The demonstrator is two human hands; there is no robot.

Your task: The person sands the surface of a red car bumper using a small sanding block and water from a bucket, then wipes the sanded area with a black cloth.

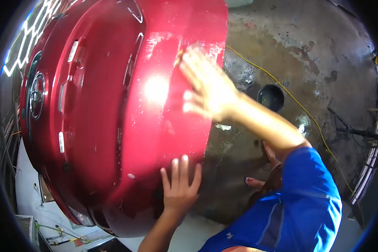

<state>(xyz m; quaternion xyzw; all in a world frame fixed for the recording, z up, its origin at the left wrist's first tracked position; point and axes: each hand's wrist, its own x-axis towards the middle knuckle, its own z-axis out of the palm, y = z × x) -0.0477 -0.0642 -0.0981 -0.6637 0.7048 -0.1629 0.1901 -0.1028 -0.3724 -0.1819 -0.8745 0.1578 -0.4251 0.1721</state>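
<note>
The rear bumper (145, 126) of a red car fills the left and middle of the head view. Water drops or small specks dot its glossy paint, and a bright light reflects off it. My left hand (180, 185) lies flat on the bumper's lower near part, fingers spread and nothing in it. Farther up, my right hand (208, 86) is stretched over the bumper beside its outer edge. That hand is smeared by motion, but its fingers look extended and apart. A small yellowish patch shows at its fingertips, too blurred to name.
On the wet, stained concrete floor (294, 54) stands a dark round bucket (271, 97). A yellow cord (294, 96) runs across the floor to the right. My sandalled foot (255, 182) is beside the bumper. Dark metal bars (357, 132) jut in at the far right.
</note>
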